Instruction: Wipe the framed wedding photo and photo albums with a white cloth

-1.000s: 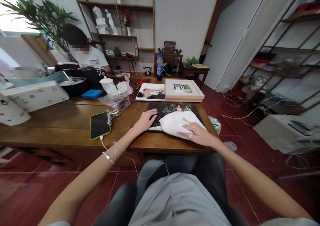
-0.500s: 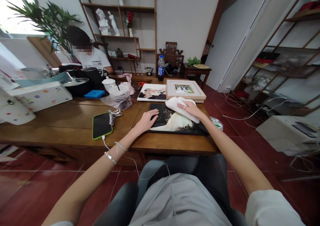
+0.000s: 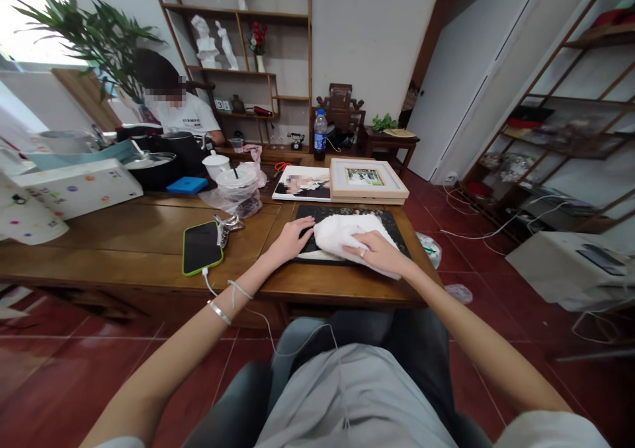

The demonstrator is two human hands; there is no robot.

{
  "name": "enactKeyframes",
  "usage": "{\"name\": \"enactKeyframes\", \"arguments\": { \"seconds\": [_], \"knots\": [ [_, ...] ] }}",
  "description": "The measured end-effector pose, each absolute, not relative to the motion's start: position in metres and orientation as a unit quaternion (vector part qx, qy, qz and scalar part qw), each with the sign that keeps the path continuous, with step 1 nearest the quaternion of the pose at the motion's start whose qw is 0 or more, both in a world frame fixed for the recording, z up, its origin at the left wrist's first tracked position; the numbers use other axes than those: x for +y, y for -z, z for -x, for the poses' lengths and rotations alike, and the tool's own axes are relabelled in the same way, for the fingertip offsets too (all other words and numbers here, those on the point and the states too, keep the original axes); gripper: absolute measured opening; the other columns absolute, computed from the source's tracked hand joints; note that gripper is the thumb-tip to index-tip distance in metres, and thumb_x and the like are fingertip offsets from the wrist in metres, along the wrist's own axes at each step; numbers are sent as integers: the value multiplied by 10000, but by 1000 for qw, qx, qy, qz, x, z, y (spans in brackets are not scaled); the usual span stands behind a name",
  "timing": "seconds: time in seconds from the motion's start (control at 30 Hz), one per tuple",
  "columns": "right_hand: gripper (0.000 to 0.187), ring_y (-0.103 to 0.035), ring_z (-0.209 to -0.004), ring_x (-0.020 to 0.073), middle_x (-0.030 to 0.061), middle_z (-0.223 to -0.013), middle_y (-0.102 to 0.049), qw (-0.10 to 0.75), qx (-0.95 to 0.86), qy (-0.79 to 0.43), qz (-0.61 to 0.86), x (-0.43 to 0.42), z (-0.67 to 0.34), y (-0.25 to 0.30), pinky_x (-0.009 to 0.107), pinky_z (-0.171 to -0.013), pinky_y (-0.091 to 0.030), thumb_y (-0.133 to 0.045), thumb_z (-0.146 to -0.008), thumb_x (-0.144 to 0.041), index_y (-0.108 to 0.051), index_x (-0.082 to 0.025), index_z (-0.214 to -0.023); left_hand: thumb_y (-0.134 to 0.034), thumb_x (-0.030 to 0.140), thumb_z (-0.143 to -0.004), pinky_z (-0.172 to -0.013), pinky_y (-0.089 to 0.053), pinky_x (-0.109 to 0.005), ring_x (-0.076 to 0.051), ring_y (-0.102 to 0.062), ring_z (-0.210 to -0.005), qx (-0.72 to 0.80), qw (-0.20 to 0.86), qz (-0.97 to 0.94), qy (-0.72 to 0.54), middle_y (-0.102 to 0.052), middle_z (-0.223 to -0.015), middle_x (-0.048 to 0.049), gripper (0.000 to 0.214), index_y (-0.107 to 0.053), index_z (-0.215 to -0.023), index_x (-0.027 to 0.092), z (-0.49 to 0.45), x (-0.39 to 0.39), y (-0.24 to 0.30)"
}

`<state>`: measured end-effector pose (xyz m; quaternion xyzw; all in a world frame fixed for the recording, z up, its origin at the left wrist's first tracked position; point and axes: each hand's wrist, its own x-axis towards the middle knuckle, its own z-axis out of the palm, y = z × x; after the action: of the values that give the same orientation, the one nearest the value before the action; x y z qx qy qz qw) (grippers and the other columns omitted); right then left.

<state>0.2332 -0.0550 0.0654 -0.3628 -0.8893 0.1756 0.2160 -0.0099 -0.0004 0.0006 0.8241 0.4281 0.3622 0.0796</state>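
Note:
A dark photo print (image 3: pixel 391 226) lies flat on the wooden table (image 3: pixel 149 229) in front of me. My left hand (image 3: pixel 294 234) rests open on its left edge, fingers flat. My right hand (image 3: pixel 378 253) presses a white cloth (image 3: pixel 342 233) down on the print, fingers spread over the cloth near the print's front edge.
A framed photo (image 3: pixel 367 179) and an unframed print (image 3: pixel 302 184) lie just beyond. A green-cased phone (image 3: pixel 201 247) on a cable and a metal clip (image 3: pixel 225 225) lie left. Further left are plastic cups (image 3: pixel 233 186), pots and white boxes (image 3: pixel 74 186). A person (image 3: pixel 171 107) sits across.
My right hand slid the cloth from the print's near edge up to its far edge, then back towards me. The left hand stayed on the print's left edge.

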Motion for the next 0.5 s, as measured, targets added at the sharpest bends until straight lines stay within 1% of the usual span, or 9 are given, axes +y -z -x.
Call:
{"name": "enactKeyframes", "arguments": {
  "seconds": [0.13,0.27,0.4,0.5],
  "knots": [
    [327,-503,-655,162,-8,-654,-578,201,-891,-182,364,-79,-240,-64,295,-735,-387,-454,-868,-432,-609,-199,-699,-447,284,-862,-1016,-397,-400,-232,-542,-1140,435,80,-819,-365,-613,-1168,-131,327,-651,-1045,106,9,-1,-1],
    [386,-501,-654,146,-4,-677,-583,213,-885,-210,358,-69,-245,-68,263,-688,-384,-430,-878,-457,-581,-171,-668,-440,286,-866,-1015,-400,-399,-225,-544,-1139,432,78,-821,-364,-617,-1164,-120,326,-650,-1047,115,9,-1,-1],
    [351,-556,-785,188,33,-855,-658,238,-866,-219,382,-37,-249,-68,293,-773,-390,-430,-878,-445,-626,-169,-785,-442,292,-867,-1012,-402,-409,-230,-545,-1137,431,79,-822,-363,-613,-1171,-121,328,-650,-1051,119,10,-2,-2],
    [365,-571,-857,227,65,-977,-671,259,-839,-197,437,-7,-255,-64,333,-819,-390,-442,-861,-469,-653,-171,-862,-445,295,-866,-1011,-403,-410,-230,-550,-1131,431,80,-820,-368,-615,-1168,-117,323,-651,-1050,128,10,-2,-2]
  ]
}}
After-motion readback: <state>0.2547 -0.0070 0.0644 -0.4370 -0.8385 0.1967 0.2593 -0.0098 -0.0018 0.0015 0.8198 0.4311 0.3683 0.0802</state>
